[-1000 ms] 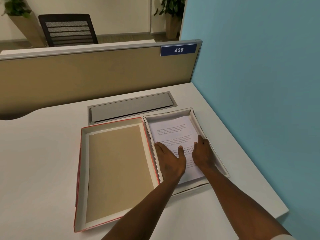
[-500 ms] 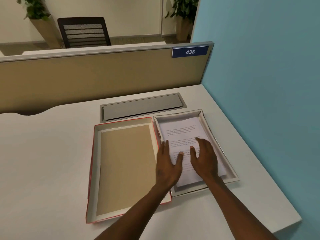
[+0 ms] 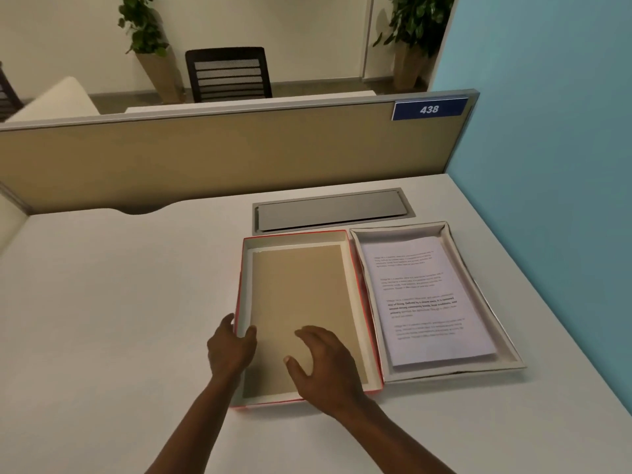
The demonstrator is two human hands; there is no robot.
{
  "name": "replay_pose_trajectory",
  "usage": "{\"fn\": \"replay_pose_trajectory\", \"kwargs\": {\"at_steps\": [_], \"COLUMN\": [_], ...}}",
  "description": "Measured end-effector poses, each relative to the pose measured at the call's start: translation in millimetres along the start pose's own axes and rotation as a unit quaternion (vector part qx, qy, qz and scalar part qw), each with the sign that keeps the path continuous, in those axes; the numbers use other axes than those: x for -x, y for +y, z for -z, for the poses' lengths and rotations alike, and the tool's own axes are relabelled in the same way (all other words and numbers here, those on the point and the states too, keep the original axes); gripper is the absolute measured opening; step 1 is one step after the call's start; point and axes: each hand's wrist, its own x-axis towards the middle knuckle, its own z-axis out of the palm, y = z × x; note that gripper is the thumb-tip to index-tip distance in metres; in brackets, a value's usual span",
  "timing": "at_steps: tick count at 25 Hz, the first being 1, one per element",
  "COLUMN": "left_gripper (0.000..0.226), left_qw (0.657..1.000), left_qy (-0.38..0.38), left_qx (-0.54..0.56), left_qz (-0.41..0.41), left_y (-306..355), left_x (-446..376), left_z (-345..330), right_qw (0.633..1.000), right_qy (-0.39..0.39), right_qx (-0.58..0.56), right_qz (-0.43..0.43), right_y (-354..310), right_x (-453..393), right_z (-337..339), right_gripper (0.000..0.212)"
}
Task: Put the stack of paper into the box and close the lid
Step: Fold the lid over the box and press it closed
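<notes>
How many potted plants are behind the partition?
2. One plant stands at the back left beside the chair; the other plant stands at the back right by the blue wall. More may be hidden behind the partition.

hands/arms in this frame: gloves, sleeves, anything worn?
Both bare. No gloves, rings, watch or wristband on the left hand or right hand. Forearms are uncovered down to the bottom edge of the frame, with no sleeve in view. No markings, straps or cables on either arm.
</notes>
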Motion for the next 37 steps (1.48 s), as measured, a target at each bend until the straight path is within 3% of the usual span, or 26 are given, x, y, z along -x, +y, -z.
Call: {"fn": "replay_pose_trajectory", "kwargs": {"at_steps": [5, 9, 13, 15, 19, 24, 27, 31, 37], "left_gripper": [0.052, 0.045, 0.066, 0.074, 0.087, 0.072, 0.062, 0.080, 0.084], "left_qw": [0.991, 0.990, 0.954, 0.929, 0.905, 0.890, 0.874, 0.844, 0.847], "left_qy": [0.005, -0.061, -0.115, -0.124, -0.150, -0.199, -0.281, -0.385, -0.429], "left_qx": [0.114, 0.110, 0.252, 0.318, 0.379, 0.396, 0.372, 0.350, 0.262], "left_qz": [0.076, 0.059, 0.114, 0.144, 0.123, 0.110, 0.138, 0.130, 0.172], "left_y": [-3, -8, 1, -3, -6, 2, 7, -15, 52], "left_x": [-3, -13, -14, -20, -32, -38, -27, -38, 22], "left_z": [13, 27, 40, 47, 64, 63, 40, -47, -70], "right_qw": [0.998, 0.993, 0.990, 0.990, 0.994, 0.995, 0.993, 0.984, 0.976], "right_qy": [-0.005, -0.036, -0.079, -0.070, -0.028, 0.046, 0.079, 0.129, 0.120], "right_qx": [0.057, 0.109, 0.091, 0.091, 0.065, 0.000, -0.047, -0.097, -0.126], "right_qz": [0.015, -0.032, -0.073, -0.079, -0.088, -0.094, -0.080, -0.078, -0.133], "right_y": [-49, -66, -83, -100, -129, -137, -140, -131, -92], "right_x": [-25, -45, -48, -52, -65, -66, -57, -42, -23], "right_z": [-9, -6, -12, -16, -24, -13, 10, 69, 147], "right_gripper": [0.066, 0.070, 0.069, 0.068, 0.054, 0.040, 0.040, 0.045, 0.048]}}
